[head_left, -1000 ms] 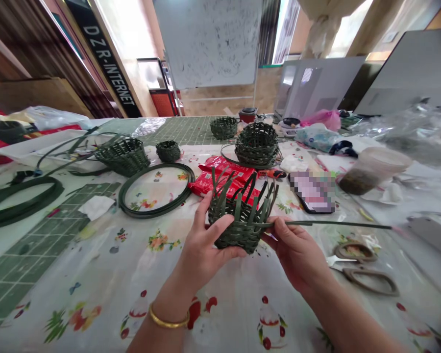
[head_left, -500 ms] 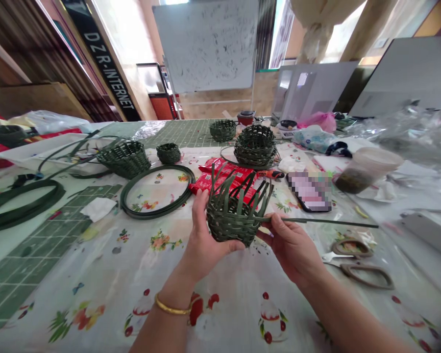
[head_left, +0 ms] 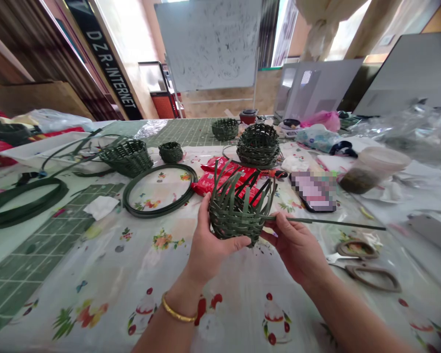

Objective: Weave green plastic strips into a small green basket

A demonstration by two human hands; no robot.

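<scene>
Left hand (head_left: 213,246) wraps around the lower side of a small unfinished basket (head_left: 238,215), and its fingers press on the woven wall from below and from the side. Right hand (head_left: 297,250) pinches one long, thin green strip (head_left: 338,223) between thumb and first finger, close to the basket wall. The two hands are apart, with the basket held between them, above the tablecloth and not resting on it.

The work in hand seems to be weaving a new row, because the strip appears to enter the wall between the flat upright ends, which fan out loosely at the top. The long free part of the strip probably needs to go on, in and out, through the next uprights. The weave is dark green, matt and a little uneven.

Just beyond both hands lie shiny red packets (head_left: 230,181). Farther ahead is a rounder woven basket (head_left: 257,145). Beyond the left hand, a ring of green strip (head_left: 159,191) lies on the flowered plastic tablecloth (head_left: 235,306). Beyond the right hand are scissors with brown handles (head_left: 363,264).
</scene>
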